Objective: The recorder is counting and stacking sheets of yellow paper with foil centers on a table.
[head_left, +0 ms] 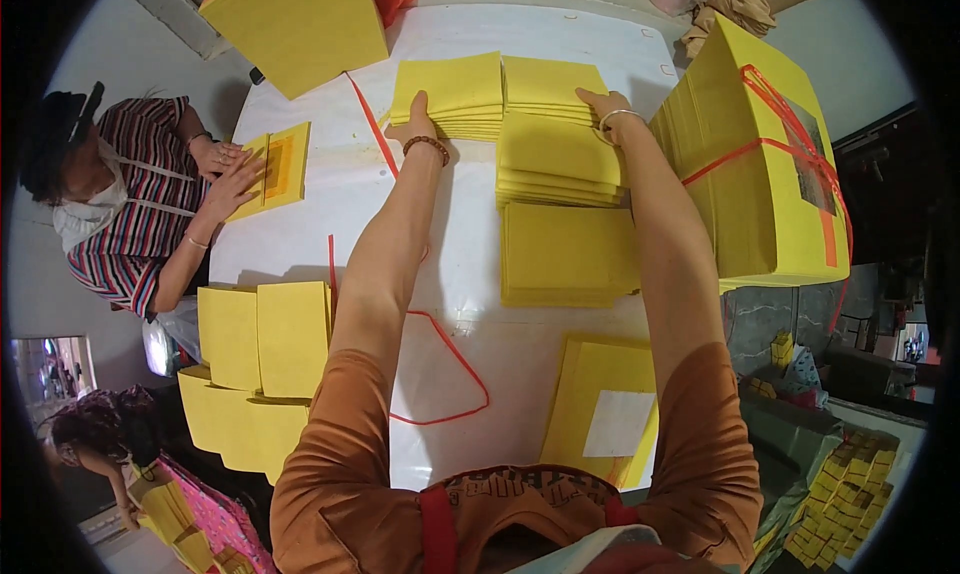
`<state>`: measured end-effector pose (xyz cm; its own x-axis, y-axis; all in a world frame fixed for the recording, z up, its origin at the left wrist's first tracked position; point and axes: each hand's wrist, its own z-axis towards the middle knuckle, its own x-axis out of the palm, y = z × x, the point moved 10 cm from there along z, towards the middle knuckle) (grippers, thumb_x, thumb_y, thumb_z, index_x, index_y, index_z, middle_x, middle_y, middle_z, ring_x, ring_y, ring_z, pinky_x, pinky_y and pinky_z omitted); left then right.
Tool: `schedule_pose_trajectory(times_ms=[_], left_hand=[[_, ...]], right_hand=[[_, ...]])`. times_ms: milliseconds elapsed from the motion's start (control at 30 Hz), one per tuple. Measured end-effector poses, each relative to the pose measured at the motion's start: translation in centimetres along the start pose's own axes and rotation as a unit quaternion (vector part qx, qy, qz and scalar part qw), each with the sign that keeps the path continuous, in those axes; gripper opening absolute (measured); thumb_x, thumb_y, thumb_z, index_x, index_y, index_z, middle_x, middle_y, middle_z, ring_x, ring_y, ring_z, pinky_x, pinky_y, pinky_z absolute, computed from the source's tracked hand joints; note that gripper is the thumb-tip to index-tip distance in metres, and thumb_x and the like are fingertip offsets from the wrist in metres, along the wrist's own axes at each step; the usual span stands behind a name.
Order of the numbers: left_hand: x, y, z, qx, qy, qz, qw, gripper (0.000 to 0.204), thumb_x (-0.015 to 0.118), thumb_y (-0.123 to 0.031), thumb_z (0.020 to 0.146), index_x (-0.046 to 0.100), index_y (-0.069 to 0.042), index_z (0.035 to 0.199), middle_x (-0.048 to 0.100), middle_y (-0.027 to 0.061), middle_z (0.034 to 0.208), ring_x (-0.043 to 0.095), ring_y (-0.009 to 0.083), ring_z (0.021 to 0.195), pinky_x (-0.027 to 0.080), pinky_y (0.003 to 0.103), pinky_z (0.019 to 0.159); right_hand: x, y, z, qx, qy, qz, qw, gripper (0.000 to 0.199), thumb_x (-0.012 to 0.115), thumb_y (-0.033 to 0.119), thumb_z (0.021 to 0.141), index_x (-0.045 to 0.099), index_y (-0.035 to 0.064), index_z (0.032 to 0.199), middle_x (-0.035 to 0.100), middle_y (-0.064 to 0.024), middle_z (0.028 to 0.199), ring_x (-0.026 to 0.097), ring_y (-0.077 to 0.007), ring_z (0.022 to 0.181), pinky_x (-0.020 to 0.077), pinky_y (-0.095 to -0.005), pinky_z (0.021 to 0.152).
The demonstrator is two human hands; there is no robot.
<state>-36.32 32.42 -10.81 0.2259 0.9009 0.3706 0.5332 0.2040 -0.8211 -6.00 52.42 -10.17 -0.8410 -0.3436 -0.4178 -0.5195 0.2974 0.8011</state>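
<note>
At the far side of the table, two stacks of yellow paper sheets lie side by side: a left stack (pixel 448 86) and a right stack (pixel 545 77). My left hand (pixel 412 124) grips the outer edge of the left stack, thumb on top and fingers partly hidden beneath it. On the right stack's outer edge is my right hand (pixel 608 106), its thumb over the top and its other fingers mostly out of sight. Nearer to me lie a layered yellow stack (pixel 560 149), touching the right one, and another yellow stack (pixel 570 254) under my right forearm.
A tall yellow bundle (pixel 745 204) tied with red strap stands at right; a yellow block (pixel 300 29) stands far left. Loose red strap (pixel 470 369) lies on the white table (pixel 450 454). At left, a co-worker's hands (pixel 225 174) press yellow paper. More yellow stacks (pixel 265 344) sit near left.
</note>
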Motion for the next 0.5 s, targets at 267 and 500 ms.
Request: schedule_pose_trajectory(times_ms=[267,500], left_hand=[[1.4,1.3,3.3,0.031,0.0,0.021,0.999,0.078,0.074,-0.017,0.067,0.022,0.0,0.122,0.048,0.0193,0.116,0.053,0.0281,0.099,0.045,0.037,0.085],[0.9,1.6,-1.0,0.003,0.028,0.055,0.998,0.079,0.073,-0.026,0.069,0.017,-0.005,0.121,0.048,0.019,0.106,0.056,0.026,0.079,0.05,0.036,0.05]], right_hand=[[-0.2,2.0,-3.2,-0.05,-0.014,0.0,0.999,0.088,0.067,0.051,0.068,0.036,-0.008,0.125,0.053,-0.023,0.114,0.057,-0.0291,0.096,0.0467,-0.0359,0.078],[-0.4,-2.9,-1.7,-0.064,-0.072,-0.011,0.995,0.098,0.065,0.058,0.065,0.026,-0.002,0.132,0.048,-0.0204,0.123,0.047,-0.03,0.114,0.0371,-0.036,0.095]])
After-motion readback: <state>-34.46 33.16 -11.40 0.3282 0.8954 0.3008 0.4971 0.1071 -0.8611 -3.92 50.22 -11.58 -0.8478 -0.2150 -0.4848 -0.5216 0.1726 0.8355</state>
